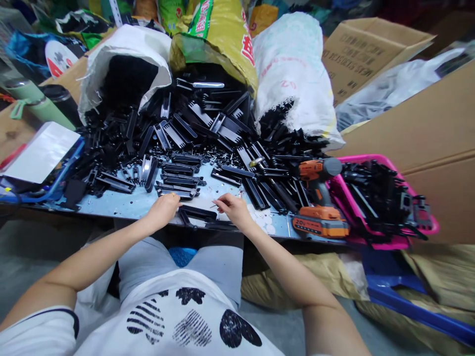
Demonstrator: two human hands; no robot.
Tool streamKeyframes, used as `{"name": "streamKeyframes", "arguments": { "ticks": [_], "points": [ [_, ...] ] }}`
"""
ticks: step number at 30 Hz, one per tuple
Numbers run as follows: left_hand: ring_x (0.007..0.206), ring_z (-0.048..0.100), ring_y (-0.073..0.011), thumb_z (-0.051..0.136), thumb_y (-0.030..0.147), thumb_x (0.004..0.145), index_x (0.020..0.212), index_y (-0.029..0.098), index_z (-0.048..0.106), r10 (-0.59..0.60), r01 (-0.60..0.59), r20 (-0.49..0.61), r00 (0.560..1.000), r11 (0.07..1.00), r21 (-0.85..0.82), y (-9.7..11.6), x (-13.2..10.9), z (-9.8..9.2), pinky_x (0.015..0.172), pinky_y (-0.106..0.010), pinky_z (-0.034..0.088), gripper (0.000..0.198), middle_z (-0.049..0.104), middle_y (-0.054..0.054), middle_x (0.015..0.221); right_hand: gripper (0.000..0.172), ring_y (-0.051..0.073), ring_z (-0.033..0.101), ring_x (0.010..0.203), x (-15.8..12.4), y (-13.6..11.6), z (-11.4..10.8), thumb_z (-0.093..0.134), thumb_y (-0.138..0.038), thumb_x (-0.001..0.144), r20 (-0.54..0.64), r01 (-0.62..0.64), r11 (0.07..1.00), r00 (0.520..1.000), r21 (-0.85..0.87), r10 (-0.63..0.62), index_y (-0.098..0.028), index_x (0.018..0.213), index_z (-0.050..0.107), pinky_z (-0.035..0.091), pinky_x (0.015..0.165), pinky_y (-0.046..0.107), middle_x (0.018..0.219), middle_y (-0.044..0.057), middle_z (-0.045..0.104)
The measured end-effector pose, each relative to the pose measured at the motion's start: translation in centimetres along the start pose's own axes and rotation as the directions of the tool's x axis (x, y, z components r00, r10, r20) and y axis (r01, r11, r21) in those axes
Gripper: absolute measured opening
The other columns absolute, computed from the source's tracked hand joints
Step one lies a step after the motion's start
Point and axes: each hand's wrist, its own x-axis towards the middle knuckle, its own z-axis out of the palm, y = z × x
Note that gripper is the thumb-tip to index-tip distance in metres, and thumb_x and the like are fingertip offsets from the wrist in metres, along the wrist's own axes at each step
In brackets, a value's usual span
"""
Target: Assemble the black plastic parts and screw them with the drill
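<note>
My left hand (164, 209) rests at the table's front edge with its fingers curled onto the left end of a flat black plastic part (197, 213). My right hand (233, 209) is just right of that part, its fingertips pinched on a small thin metal piece that looks like a screw (214, 205). Right behind both hands lie rows of black plastic parts (178, 179) on the pale metal tabletop (126, 203).
An orange cordless drill (319, 198) stands right of my hands. A pink basket (374, 242) of black parts sits at the far right. Open sacks (122, 64) spill a heap of black parts at the back. Cardboard boxes (415, 118), flasks (33, 101) and a white box (40, 151) ring the table.
</note>
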Motion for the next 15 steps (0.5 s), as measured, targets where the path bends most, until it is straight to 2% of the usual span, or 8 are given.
{"name": "streamKeyframes", "arguments": {
  "ticks": [6, 10, 15],
  "points": [
    [0.076, 0.062, -0.0222, 0.045, 0.015, 0.090, 0.079, 0.012, 0.059, 0.068, -0.067, 0.066, 0.996, 0.998, -0.011, 0.0, 0.1, -0.4, 0.072, -0.032, 0.048, 0.019, 0.060, -0.011, 0.081, 0.033, 0.015, 0.065, 0.056, -0.7, 0.2, 0.1, 0.059, -0.052, 0.080, 0.005, -0.023, 0.998, 1.000, 0.057, 0.023, -0.020, 0.074, 0.061, 0.051, 0.059, 0.026, 0.061, 0.001, 0.066],
    [0.078, 0.063, -0.0226, 0.048, 0.016, 0.088, 0.077, 0.012, 0.061, 0.118, -0.118, 0.120, 0.986, 0.993, -0.013, -0.3, 0.2, -1.1, 0.073, -0.032, 0.048, 0.017, 0.062, -0.011, 0.082, 0.033, 0.015, 0.064, 0.054, -1.0, 0.4, 0.4, 0.059, -0.053, 0.080, 0.008, -0.033, 0.997, 0.999, 0.070, 0.033, -0.021, 0.075, 0.062, 0.051, 0.058, 0.026, 0.058, -0.001, 0.065],
    [0.078, 0.063, -0.0221, 0.051, 0.017, 0.087, 0.077, 0.013, 0.062, 0.161, -0.160, 0.182, 0.970, 0.987, -0.020, 0.1, -0.2, -1.5, 0.071, -0.031, 0.047, 0.015, 0.063, -0.010, 0.082, 0.034, 0.016, 0.066, 0.061, -1.1, 0.6, 0.7, 0.055, -0.053, 0.083, -0.034, 0.023, 1.000, 0.999, 0.014, -0.022, -0.021, 0.077, 0.062, 0.052, 0.061, 0.027, 0.066, 0.003, 0.068]
  ]
}}
